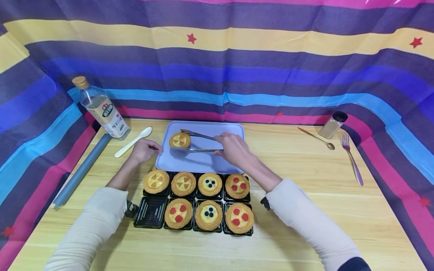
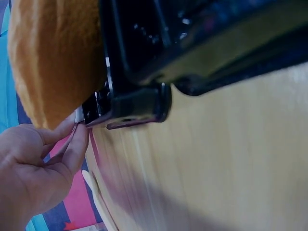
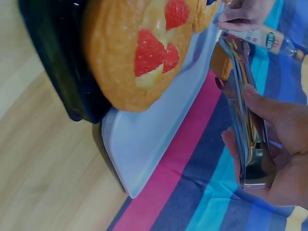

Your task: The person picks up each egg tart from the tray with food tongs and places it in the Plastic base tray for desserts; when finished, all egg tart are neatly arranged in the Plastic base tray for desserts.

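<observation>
My right hand (image 1: 234, 149) grips metal tongs (image 1: 202, 136) over the pale lavender tray (image 1: 220, 165). Between the tong tips is a tart (image 1: 179, 140) with brown triangular pieces on top, at the tray's left end; whether it touches the tray I cannot tell. The right wrist view shows the thumb (image 3: 260, 103) along one arm of the tongs. At the tray's left edge, my left hand (image 1: 144, 149) pinches the rim between thumb and fingers, also seen in the left wrist view, where the hand (image 2: 36, 168) is partly behind a tart (image 2: 55, 57).
Two rows of black plastic bases (image 1: 162, 194) holding tarts stand in front of the tray; the front-left base (image 1: 150, 212) shows its ridged bottom. Left: a bottle (image 1: 105, 113), white spoon (image 1: 133, 142), grey-blue roll (image 1: 83, 171). Right: a jar (image 1: 332, 126), small spoon (image 1: 317, 138), fork (image 1: 352, 160).
</observation>
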### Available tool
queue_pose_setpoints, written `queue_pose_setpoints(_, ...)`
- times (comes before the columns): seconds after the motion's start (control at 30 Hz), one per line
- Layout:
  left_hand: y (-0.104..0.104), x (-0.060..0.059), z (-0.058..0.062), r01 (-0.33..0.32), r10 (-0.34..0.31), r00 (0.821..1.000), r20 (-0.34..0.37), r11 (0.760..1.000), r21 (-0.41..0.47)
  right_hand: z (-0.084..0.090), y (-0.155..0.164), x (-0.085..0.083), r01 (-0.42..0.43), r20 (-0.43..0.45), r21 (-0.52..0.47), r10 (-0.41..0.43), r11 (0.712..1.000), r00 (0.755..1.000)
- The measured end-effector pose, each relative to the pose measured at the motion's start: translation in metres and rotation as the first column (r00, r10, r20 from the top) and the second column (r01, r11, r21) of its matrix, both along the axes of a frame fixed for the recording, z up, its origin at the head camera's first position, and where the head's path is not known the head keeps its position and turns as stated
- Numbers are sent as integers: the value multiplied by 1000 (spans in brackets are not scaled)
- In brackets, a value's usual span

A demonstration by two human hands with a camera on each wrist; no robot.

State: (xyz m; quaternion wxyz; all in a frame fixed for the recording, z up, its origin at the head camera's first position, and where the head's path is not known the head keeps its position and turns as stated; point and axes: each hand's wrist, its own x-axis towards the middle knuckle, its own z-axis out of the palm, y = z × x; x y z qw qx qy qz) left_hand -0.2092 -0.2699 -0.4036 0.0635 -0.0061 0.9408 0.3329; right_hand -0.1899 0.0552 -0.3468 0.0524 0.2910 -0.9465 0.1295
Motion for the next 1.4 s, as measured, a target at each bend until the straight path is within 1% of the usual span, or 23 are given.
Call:
queue_pose_setpoints(0.13, 1, -1, 0, 5, -5, 1000, -9, 1000, -4, 1, 11, 11, -45, -54, -32, 43, 998, 998)
queue_pose_setpoints(0.23, 1, -1, 1, 13, -13, 1000, -15, 1000, -18, 1, 17, 20, -77, -71, -59, 73, 995, 995)
queue_pose_setpoints(0.47, 0, 0, 3, 35, -36, 999, -21, 998, -44, 8, 25, 42, -119, -34, -126, 115, 985, 993)
queue_pose_setpoints(0.7, 0, 0, 4, 46, -47, 999, -17, 998, -41, 11, 27, 61, -138, -12, -156, 138, 978, 990)
queue_pose_setpoints(0.9, -1, -1, 3, 49, -50, 998, -25, 998, -43, 13, 24, 79, -193, -25, -148, 191, 970, 981)
queue_pose_setpoints(1.1, -1, -1, 4, 60, -63, 997, -36, 997, -56, 13, 16, 96, -259, -46, -124, 256, 958, 966)
queue_pose_setpoints(1.33, -1, -2, 4, 60, -60, 998, -17, 997, -52, 5, 11, 109, -293, -86, -81, 287, 953, 954)
queue_pose_setpoints(1.4, -1, -2, 4, 60, -60, 998, -13, 997, -51, 4, 8, 113, -302, -86, -88, 294, 949, 952)
